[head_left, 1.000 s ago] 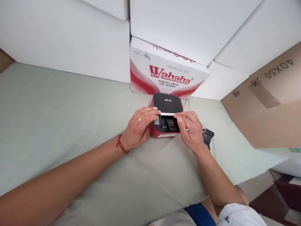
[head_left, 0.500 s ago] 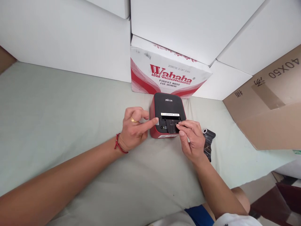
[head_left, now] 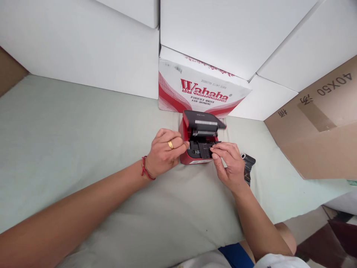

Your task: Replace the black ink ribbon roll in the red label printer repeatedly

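A small red label printer (head_left: 186,156) with a black lid (head_left: 203,118) sits on a pale green cloth in front of me. The lid is tipped up and the black inside shows. My left hand (head_left: 164,153), with a gold ring and a red wrist cord, grips the printer's left side, thumb and forefinger pressed at its top edge. My right hand (head_left: 228,163) pinches a dark strip of ribbon (head_left: 205,149) that comes out of the open printer.
A Wahaha water carton (head_left: 200,93) stands right behind the printer, among stacked white boxes (head_left: 83,44). A brown cardboard box (head_left: 320,126) lies at the right. A dark roll (head_left: 247,165) rests on the cloth (head_left: 55,149) just right of my right hand.
The printer's lid was flat and shut; now it stands tipped up. My left forefinger moved from pointing at the left edge to gripping it. My right hand stays pinched on the ribbon.
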Demonstrator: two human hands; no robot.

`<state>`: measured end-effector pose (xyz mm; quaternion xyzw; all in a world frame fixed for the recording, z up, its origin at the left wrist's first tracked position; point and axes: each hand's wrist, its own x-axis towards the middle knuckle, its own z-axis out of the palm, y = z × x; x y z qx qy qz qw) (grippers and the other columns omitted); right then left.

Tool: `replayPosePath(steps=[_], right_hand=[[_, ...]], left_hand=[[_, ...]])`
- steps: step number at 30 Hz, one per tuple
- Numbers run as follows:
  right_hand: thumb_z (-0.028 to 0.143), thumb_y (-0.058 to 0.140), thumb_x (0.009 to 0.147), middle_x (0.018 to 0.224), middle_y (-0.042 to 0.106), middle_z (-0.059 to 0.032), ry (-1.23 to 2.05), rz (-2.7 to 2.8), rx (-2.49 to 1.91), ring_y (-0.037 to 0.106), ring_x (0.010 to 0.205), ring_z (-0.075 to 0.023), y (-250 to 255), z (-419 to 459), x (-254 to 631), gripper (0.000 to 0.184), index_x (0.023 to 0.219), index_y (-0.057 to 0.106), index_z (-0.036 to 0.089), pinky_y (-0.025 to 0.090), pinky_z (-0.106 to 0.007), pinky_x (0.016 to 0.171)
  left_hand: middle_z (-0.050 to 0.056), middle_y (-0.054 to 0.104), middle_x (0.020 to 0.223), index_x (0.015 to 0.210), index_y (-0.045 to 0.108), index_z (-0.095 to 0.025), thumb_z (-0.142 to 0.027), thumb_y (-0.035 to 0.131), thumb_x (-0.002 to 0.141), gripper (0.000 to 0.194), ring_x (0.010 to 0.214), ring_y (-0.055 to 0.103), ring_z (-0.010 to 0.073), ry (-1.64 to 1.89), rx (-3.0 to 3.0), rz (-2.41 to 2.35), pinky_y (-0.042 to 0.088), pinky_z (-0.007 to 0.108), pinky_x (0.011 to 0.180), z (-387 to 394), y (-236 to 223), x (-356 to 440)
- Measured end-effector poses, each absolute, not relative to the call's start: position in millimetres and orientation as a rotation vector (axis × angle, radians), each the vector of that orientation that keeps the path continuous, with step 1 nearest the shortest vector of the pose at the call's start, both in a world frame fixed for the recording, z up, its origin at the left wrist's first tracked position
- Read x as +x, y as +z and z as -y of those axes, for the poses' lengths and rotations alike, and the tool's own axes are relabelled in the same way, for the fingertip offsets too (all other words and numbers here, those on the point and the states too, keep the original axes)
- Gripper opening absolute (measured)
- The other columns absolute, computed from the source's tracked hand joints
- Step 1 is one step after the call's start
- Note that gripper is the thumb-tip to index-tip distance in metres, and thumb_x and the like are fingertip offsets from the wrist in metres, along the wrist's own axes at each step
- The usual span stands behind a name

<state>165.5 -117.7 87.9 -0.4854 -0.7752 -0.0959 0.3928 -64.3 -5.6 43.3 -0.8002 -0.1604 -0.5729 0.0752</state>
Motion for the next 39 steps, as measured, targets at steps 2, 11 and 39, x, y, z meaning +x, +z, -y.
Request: replayPosePath(steps=[2, 11, 39], right_hand=[[0.016, 0.065, 0.107, 0.108, 0.083, -0.0085, -0.221, 1.970, -1.243, 0.076, 0.103, -0.0244, 92.4, 117.1, 165.3, 0.019, 0.115, 0.080, 0.025, 0.063, -0.045, 0.091], [0.030, 0.060, 0.110, 0.108, 0.084, -0.0070, 0.078, 2.023, -1.546, 0.078, 0.099, -0.0214, 144.1, 78.7, 159.2, 0.023, 0.101, 0.081, 0.023, 0.060, -0.036, 0.090], [0.048, 0.079, 0.095, 0.116, 0.082, -0.0063, 0.480, 1.642, -1.783, 0.072, 0.084, -0.0210, 177.8, 101.2, 171.8, 0.033, 0.119, 0.075, 0.026, 0.058, -0.035, 0.072]], left_hand=[[-0.004, 0.067, 0.070, 0.097, 0.062, -0.024, -0.003, 0.060, 0.103, 0.022, 0.084, 0.069, 0.0172, -1.705, -2.406, 0.491, 0.043, 0.036, 0.072, 7.2, 43.4, -64.8], [0.005, 0.073, 0.089, 0.124, 0.065, -0.020, 0.001, 0.050, 0.093, 0.040, 0.092, 0.066, 0.0238, -1.696, -2.508, 0.515, 0.050, 0.038, 0.079, 9.0, 26.6, -66.0], [0.003, 0.069, 0.086, 0.141, 0.053, -0.018, 0.000, 0.049, 0.086, 0.058, 0.080, 0.059, 0.0234, -1.678, -2.626, 0.536, 0.047, 0.036, 0.074, 2.5, 17.1, -64.4]])
